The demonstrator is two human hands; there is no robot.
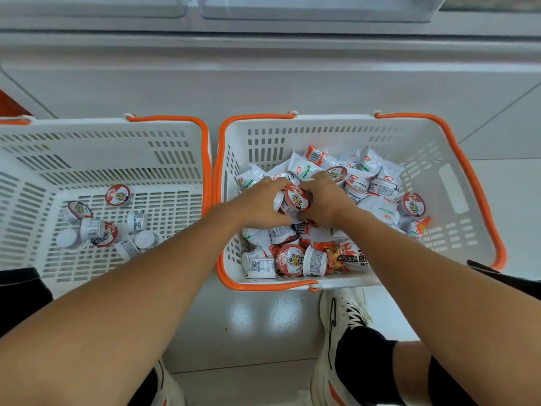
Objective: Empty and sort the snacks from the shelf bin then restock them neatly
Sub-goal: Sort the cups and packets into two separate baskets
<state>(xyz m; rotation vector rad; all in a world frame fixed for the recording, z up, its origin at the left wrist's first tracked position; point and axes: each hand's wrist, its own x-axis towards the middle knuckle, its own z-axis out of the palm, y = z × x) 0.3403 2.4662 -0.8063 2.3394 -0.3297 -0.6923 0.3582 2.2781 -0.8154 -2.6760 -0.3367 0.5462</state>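
Both hands gripping one snack cup [292,200]: left hand [259,205] fingers curling at 9 o'clock, right hand [325,203] at 3. Right basket [456,183] packed w/ snacks; left basket [175,159] holding few cups.

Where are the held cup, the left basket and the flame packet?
Held cup [294,202]: head view, its red lid.
Left basket [175,120]: head view, orange handle on its rim.
Flame packet [336,254]: head view, its printed front.

The setting is appearing to be a retail shop: two white shopping baskets [345,133] with orange handles [471,174] are sitting on a glossy tiled floor [263,323], holding many identical packaged snacks [380,186], below white shelving [263,68].
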